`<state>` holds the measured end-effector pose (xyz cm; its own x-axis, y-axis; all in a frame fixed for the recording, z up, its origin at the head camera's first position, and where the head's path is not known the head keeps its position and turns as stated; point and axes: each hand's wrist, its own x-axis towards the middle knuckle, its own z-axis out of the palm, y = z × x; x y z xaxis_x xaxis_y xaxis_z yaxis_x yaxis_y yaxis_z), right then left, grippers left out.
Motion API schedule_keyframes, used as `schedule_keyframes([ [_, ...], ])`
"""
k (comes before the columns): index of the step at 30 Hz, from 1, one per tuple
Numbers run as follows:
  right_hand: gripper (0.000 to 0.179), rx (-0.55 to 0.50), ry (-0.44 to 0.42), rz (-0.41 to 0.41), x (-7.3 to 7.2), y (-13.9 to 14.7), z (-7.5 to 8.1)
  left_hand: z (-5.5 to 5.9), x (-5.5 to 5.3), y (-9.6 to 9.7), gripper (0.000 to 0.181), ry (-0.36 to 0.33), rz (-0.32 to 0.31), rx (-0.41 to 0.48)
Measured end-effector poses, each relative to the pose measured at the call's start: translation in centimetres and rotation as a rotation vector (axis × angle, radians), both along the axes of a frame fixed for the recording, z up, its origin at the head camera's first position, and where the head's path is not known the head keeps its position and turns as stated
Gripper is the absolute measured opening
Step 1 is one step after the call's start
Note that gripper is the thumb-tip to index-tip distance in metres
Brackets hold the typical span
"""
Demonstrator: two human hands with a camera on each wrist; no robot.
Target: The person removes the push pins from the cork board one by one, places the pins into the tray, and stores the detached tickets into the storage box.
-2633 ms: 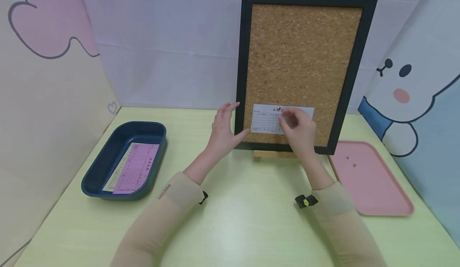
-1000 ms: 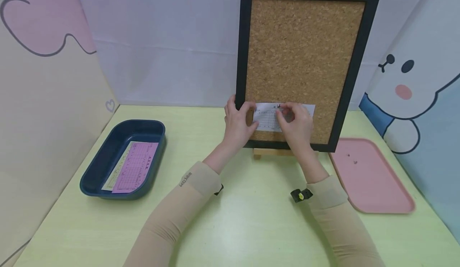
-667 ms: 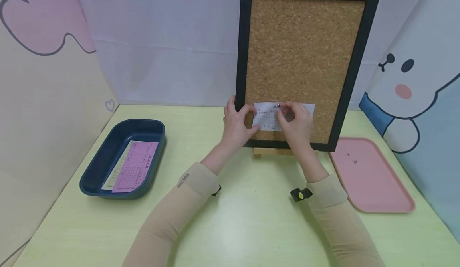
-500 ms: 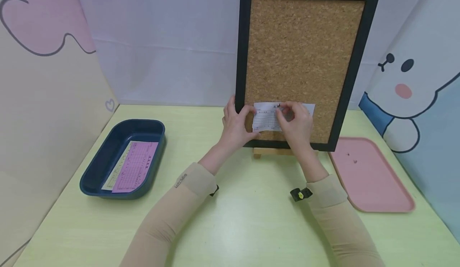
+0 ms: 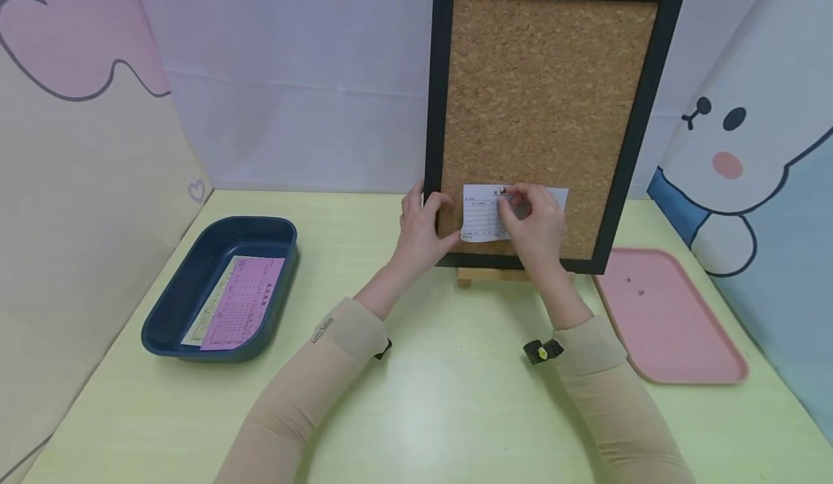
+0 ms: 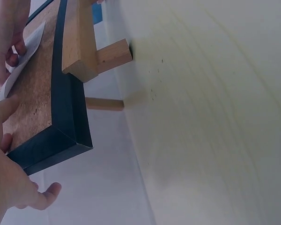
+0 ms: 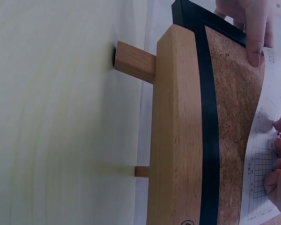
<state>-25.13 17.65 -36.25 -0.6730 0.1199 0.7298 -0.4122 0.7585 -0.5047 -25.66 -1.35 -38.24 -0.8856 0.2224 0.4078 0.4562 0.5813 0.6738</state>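
A white printed form point(image 5: 482, 213) lies against the lower part of a black-framed corkboard point(image 5: 549, 93). A small shiny pushpin point(image 5: 503, 191) is at its top middle. My right hand point(image 5: 539, 225) pinches at the pushpin with thumb and index finger, covering the form's right-middle part. At the board's left edge, my left hand point(image 5: 419, 232) straddles the frame, its thumb tip at the form's lower left corner. In the left wrist view, the other fingers point(image 6: 44, 197) spread past the frame's edge. The form point(image 7: 260, 173) stands slightly bowed off the cork in the right wrist view.
A wooden stand point(image 5: 494, 275) holds the board up. Left on the table sits a dark blue basin point(image 5: 156, 317) with a pink form point(image 5: 244, 303) over a yellowish one point(image 5: 210, 310). Right of the board is a pink tray point(image 5: 683, 339) with small pins point(image 5: 641, 292).
My left hand has come in from beside the board to the form's left edge, then drawn slightly back left. The form's wavy left side has flattened. My right hand stays at the pushpin.
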Motion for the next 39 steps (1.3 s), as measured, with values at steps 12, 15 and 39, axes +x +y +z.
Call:
schedule_keyframes([
  [12, 0.017, 0.072, -0.001, -0.07, -0.2, -0.2, 0.2, -0.1, -0.1, -0.2, 0.02, -0.06, -0.034, 0.146],
  [15, 0.017, 0.09, 0.008, -0.08, -0.2, -0.2, 0.3, -0.1, -0.1, -0.1, 0.017, -0.069, -0.023, 0.156],
  [39, 0.014, 0.385, 0.128, -0.121, -0.7, -0.5, 1.1, -0.1, 0.0, 0.7, 0.015, -0.018, 0.073, 0.129],
])
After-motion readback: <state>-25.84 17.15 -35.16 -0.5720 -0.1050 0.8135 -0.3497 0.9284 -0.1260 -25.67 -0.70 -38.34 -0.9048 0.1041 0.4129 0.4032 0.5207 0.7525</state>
